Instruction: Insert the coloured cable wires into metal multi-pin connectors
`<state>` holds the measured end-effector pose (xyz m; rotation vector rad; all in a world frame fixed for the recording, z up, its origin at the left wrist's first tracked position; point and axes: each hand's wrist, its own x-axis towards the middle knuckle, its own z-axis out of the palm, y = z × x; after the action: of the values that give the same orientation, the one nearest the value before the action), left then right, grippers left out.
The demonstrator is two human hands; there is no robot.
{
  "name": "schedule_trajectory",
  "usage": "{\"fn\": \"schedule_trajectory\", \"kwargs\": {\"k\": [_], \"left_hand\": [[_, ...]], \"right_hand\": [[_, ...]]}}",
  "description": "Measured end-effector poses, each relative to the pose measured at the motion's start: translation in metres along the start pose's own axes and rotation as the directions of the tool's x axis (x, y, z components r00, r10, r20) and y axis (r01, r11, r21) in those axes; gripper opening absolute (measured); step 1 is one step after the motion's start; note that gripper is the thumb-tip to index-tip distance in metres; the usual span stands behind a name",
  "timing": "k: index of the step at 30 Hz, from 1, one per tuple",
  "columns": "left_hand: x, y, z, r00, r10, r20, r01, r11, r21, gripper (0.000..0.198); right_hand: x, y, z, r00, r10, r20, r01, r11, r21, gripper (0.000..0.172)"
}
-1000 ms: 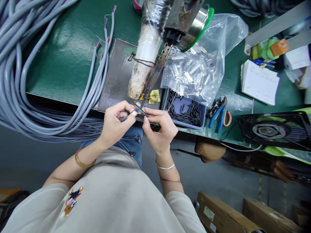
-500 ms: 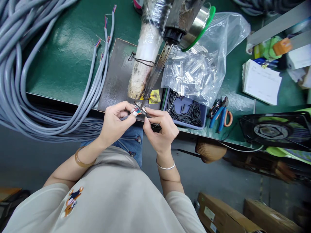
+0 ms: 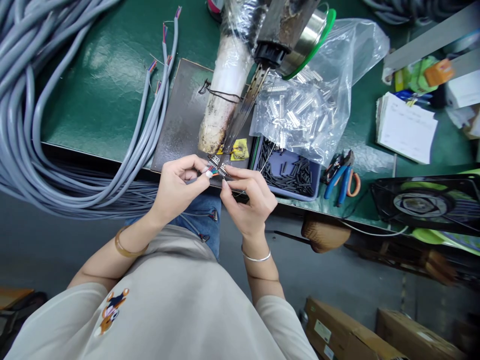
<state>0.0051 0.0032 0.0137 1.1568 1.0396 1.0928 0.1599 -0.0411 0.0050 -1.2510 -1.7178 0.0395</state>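
Observation:
My left hand (image 3: 179, 186) is closed in a pinch on a cable end with thin coloured wires (image 3: 213, 172). Those wires meet a small metal multi-pin connector (image 3: 216, 163) at my fingertips. My right hand (image 3: 250, 199) is closed too, thumb and index finger pinching thin solder wire (image 3: 267, 161) beside the connector; the exact grip is partly hidden. Just above both hands, the soldering iron (image 3: 245, 104) points down with its tip end close to the connector. A yellow sponge piece (image 3: 240, 149) lies by it.
Grey cables (image 3: 28, 115) are heaped at left. A solder spool (image 3: 307, 42), a plastic bag of connectors (image 3: 300, 100) and a blue tray (image 3: 317, 182) of black sleeves stand right. Beyond are pliers (image 3: 342, 180), a paper stack (image 3: 407, 127) and a fan (image 3: 423, 204).
My right fingertips have shifted very slightly at the connector. My left hand keeps its hold, and the bench view has drifted slightly to the right.

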Motion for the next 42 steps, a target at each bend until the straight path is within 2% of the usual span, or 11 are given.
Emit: {"fn": "schedule_trajectory", "kwargs": {"k": [9, 16, 29, 42], "left_hand": [[0.001, 0.010, 0.000, 1.000, 0.014, -0.014, -0.014, 0.999, 0.036, 0.006], [0.002, 0.008, -0.001, 1.000, -0.020, 0.006, 0.020, 0.999, 0.027, 0.009], [-0.003, 0.004, 0.002, 1.000, 0.002, 0.012, -0.003, 0.999, 0.034, 0.008], [-0.003, 0.001, 0.006, 1.000, 0.012, -0.014, -0.011, 0.999, 0.030, 0.008]], "right_hand": [[0.006, -0.004, 0.000, 1.000, -0.015, -0.009, 0.014, 0.999, -0.034, 0.016], [0.003, -0.005, -0.001, 0.995, -0.102, 0.020, 0.104, 0.986, -0.128, 0.019], [0.002, -0.003, 0.001, 0.999, 0.035, -0.011, -0.035, 0.999, -0.011, 0.016], [0.003, -0.002, 0.001, 1.000, 0.018, -0.007, -0.018, 1.000, -0.022, 0.015]]}}
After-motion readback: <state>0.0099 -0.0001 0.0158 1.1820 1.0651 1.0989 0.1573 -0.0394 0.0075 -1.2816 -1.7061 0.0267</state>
